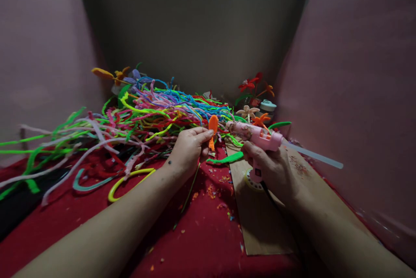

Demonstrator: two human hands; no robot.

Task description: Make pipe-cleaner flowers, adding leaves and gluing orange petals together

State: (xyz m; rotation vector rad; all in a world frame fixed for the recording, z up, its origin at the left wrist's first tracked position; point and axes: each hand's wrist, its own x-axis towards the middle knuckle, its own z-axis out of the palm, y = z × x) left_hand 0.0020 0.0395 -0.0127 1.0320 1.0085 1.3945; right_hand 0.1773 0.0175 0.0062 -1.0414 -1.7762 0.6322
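Note:
My left hand (191, 148) pinches an orange pipe-cleaner petal (212, 127) upright between thumb and fingers. Wrapped round the handle of a pink hot glue gun (264, 137) is my right hand (268, 163). The gun's nozzle points left toward the petal, and a clear glue stick (320, 156) sticks out of its rear. Between the hands lies a green fuzzy leaf (227, 158). A thin green stem (191, 189) runs down below my left hand; I cannot tell whether it is held.
A heap of colourful pipe cleaners (169, 109) spreads across the back and left. A wooden board (260, 230) lies on the red cloth (195, 243), with a roll of tape (253, 182) on it. Finished fuzzy flowers (248, 84) and a lidded jar (268, 107) stand at the back right.

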